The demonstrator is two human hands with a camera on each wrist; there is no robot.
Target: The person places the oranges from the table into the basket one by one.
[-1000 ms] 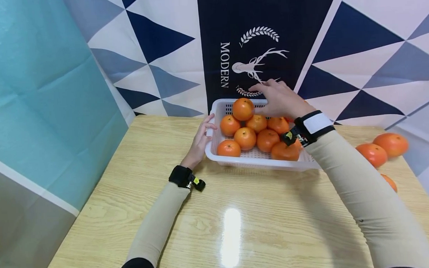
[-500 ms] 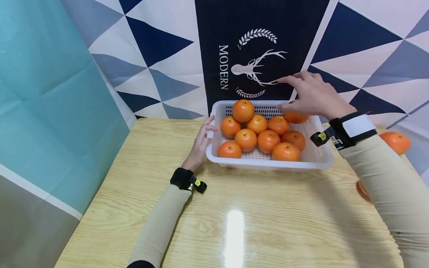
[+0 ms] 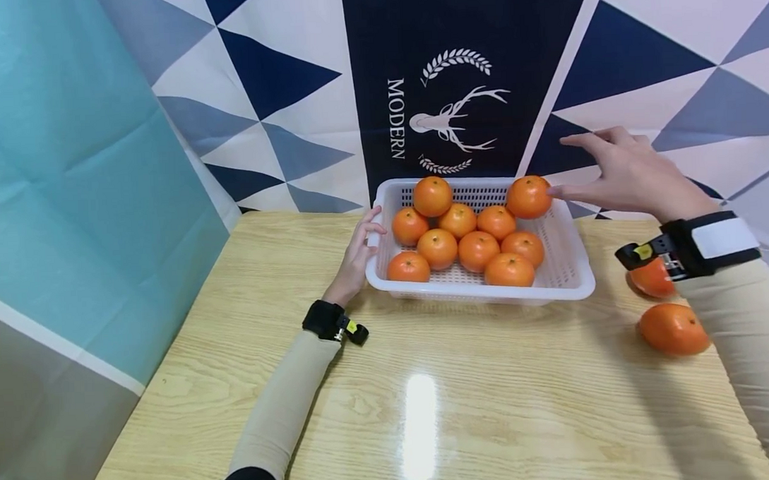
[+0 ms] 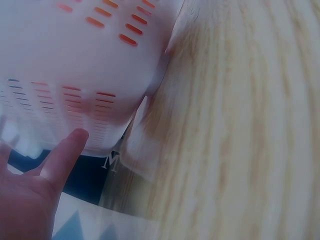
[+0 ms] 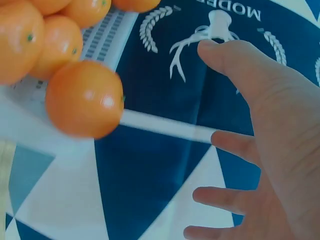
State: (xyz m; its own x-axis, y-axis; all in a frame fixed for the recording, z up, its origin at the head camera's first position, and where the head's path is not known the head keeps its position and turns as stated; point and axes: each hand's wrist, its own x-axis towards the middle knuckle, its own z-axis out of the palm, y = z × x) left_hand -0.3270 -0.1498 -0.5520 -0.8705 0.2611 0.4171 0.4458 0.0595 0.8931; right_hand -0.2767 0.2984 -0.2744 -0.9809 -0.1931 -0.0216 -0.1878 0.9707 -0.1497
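A white perforated plastic basket (image 3: 456, 292) holds several mandarins (image 3: 478, 251), mostly in its left and middle parts. My left hand (image 3: 355, 259) grips the basket's left rim with fingers hooked over it. In the left wrist view, its thumb (image 4: 67, 152) lies outside against the slotted wall. One mandarin (image 3: 528, 197) sits high on the others at the back right corner of the basket. Just right of that fruit is my right hand (image 3: 633, 175), fingers spread and holding nothing. A gap separates its thumb (image 5: 225, 57) from the same mandarin (image 5: 84, 99) in the right wrist view.
Two more mandarins, one partly behind the wrist camera (image 3: 654, 278) and one nearer (image 3: 674, 329), lie on the wooden table (image 3: 340, 425) by my right forearm. Behind the basket hangs a patterned cloth (image 3: 290, 81); a teal cloth (image 3: 58, 174) covers the left side.
My right hand has moved right, from above the basket's middle to past its right end. It has let go of a mandarin at the back right corner. My left hand stays on the rim.
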